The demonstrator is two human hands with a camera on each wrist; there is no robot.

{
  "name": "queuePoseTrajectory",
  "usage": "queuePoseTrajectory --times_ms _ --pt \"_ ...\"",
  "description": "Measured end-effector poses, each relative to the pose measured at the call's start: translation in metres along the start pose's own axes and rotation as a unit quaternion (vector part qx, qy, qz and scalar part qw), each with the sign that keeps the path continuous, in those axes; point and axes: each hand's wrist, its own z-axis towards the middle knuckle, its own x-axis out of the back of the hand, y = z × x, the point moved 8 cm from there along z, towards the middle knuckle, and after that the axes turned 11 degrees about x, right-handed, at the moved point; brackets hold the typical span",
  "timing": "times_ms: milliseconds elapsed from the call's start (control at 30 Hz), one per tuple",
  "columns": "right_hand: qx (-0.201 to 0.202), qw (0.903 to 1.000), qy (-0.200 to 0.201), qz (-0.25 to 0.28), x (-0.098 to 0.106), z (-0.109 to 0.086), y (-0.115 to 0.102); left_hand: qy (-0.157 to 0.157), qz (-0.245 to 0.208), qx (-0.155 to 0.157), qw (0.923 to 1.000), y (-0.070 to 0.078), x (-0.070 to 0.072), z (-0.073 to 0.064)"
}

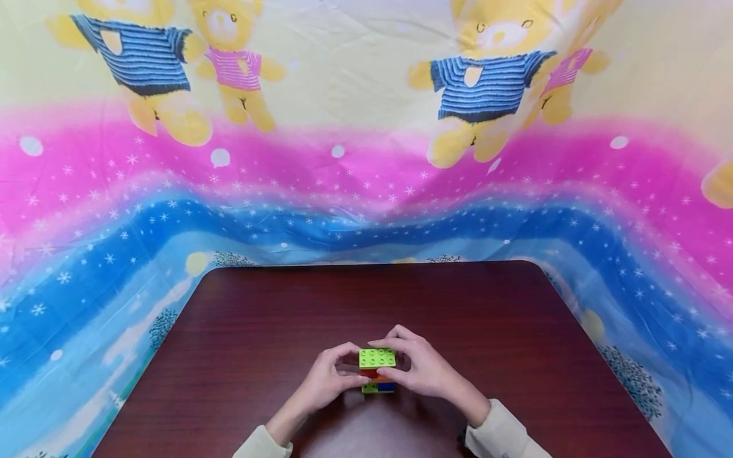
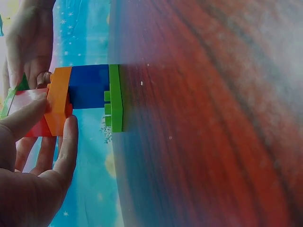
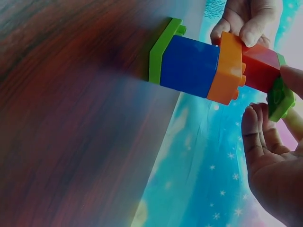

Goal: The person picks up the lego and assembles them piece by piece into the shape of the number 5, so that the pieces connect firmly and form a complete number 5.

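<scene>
A small tower of toy building blocks stands on the table in front of me. From the bottom it has a thin green plate [image 3: 161, 53], a blue block [image 3: 189, 65], an orange block [image 3: 226, 72] and a red block [image 3: 263, 67]. A lime green block [image 1: 376, 360] with studs on top lies uppermost, jutting past the red one on one side in the right wrist view. My left hand [image 1: 325, 380] pinches the red block between thumb and fingers. From the other side, my right hand [image 1: 428, 370] holds the lime green block, thumb in front and fingers behind.
The dark reddish-brown table [image 1: 275, 312] has rounded far corners. Behind it and along both sides hangs a printed cloth [image 1: 343, 184] with bears and snowflakes. Light sleeves [image 1: 501, 432] cover both forearms near the table's front.
</scene>
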Motion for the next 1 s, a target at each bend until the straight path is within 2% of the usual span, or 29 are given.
queuePoseTrajectory --times_ms 267,533,800,1000 --pt "-0.020 0.9998 0.003 -0.005 0.005 -0.012 0.013 0.012 0.018 0.008 0.9997 0.000 0.002 0.001" --pt "-0.047 0.9981 -0.035 -0.018 -0.006 -0.020 0.030 0.011 0.004 0.014 0.9998 -0.002 0.001 0.001" --pt "-0.010 0.9990 -0.026 -0.034 -0.018 -0.018 0.031 0.013 0.007 0.015 0.9998 -0.002 0.002 -0.001" --pt "-0.014 0.9990 -0.020 -0.038 -0.017 -0.018 0.030 0.012 0.008 0.016 0.9998 -0.001 0.002 0.000"
